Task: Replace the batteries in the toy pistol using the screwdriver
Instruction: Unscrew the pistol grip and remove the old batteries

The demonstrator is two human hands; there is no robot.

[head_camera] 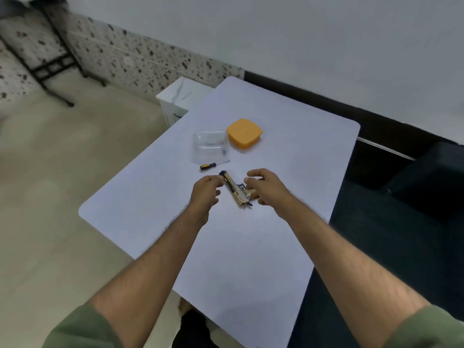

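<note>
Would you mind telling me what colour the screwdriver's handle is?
The screwdriver has a yellow and black handle, seen in the head view.

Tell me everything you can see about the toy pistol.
The toy pistol is small, cream or gold with black parts, and looks plastic. It lies on its side on the white table, barrel pointing away toward the screwdriver, grip toward the right. The left hand has its fingertips at the muzzle end; the right hand curls over the grip. Whether either truly grips it, and whether the battery cover is open, I cannot tell.
</note>
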